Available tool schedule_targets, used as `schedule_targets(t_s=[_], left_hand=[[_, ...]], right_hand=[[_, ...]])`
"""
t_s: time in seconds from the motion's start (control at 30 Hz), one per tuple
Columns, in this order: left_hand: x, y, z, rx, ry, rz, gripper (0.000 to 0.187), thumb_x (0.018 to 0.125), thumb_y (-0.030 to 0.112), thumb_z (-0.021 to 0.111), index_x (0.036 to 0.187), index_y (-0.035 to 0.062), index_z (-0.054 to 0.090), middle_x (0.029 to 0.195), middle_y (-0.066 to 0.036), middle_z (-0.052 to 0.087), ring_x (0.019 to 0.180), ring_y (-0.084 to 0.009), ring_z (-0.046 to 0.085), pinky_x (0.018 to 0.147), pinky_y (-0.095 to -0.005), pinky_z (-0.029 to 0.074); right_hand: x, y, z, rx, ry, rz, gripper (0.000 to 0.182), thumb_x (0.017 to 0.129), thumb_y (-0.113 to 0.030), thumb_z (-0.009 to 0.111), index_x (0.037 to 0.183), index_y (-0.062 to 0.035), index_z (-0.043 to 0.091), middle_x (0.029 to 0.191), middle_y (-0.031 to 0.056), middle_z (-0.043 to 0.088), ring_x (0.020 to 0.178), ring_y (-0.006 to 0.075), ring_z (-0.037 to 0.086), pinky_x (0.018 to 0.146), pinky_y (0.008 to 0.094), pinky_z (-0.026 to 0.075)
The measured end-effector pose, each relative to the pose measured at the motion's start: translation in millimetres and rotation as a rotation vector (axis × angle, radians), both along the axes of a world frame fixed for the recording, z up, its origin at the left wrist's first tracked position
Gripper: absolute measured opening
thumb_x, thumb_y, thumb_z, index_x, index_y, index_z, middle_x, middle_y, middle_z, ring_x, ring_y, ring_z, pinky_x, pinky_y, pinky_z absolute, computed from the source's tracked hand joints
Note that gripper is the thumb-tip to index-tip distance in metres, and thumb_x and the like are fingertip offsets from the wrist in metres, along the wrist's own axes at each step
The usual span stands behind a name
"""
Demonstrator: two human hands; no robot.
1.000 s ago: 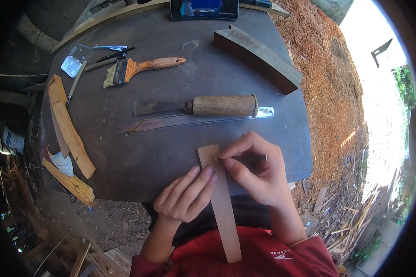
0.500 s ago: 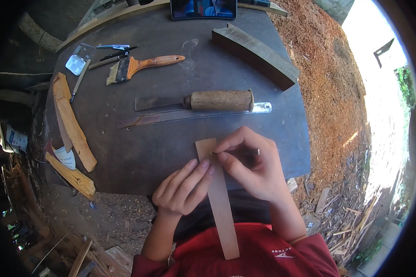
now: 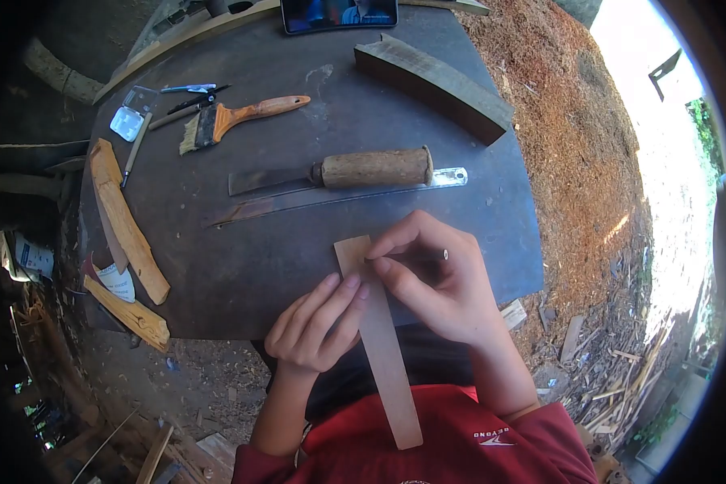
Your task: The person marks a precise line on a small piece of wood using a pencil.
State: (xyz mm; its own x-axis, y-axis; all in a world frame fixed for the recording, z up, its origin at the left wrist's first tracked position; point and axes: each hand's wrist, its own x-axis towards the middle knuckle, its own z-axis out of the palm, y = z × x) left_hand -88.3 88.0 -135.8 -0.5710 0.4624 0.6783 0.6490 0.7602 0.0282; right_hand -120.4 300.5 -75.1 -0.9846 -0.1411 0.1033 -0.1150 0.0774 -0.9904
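A thin wooden strip (image 3: 377, 339) is pressed flat by the fingers (image 3: 340, 297) of the left hand (image 3: 313, 327), which are extended and lie on the strip's left edge, at the near rim of the dark surface (image 3: 298, 250). A pencil (image 3: 415, 256) is pinched by the closed fingers of the right hand (image 3: 436, 286), its tip touching the strip's far end. Just beyond the fingers, a wooden-handled blade (image 3: 331, 173) is laid beside a metal ruler (image 3: 339, 196); farther left, a paintbrush (image 3: 238, 115) is seen.

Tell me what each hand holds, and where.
Right hand pinches a thin pencil-like tool near its tip; left hand presses its fingertips on the wooden strip near its far end.
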Motion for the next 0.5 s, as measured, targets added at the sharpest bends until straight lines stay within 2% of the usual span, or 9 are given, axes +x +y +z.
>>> schedule_targets(t_s=[0.33,0.5], left_hand=[[-1.8,1.5,1.1,0.030,0.006,0.004,0.015,0.094,0.017,0.075,0.108,0.0203,0.081,0.120,0.004,0.080,0.103,-0.0128,0.078,0.078,-0.0222,0.061],[-1.1,0.9,2.5,0.011,-0.001,0.000,0.015,0.096,0.017,0.073,0.108,0.0206,0.081,0.120,0.004,0.080,0.103,-0.0131,0.078,0.077,-0.0228,0.061]], right_hand=[[-2.9,-0.3,0.0,0.092,0.035,0.033,0.009,0.095,-0.003,0.070,0.103,0.0003,0.070,0.094,0.0100,0.075,0.088,0.0174,0.075,0.078,0.0306,0.058],[-1.9,-1.1,0.4,0.053,0.009,0.020,0.009,0.095,-0.003,0.069,0.103,-0.0001,0.070,0.094,0.0100,0.075,0.087,0.0175,0.075,0.077,0.0309,0.058]])
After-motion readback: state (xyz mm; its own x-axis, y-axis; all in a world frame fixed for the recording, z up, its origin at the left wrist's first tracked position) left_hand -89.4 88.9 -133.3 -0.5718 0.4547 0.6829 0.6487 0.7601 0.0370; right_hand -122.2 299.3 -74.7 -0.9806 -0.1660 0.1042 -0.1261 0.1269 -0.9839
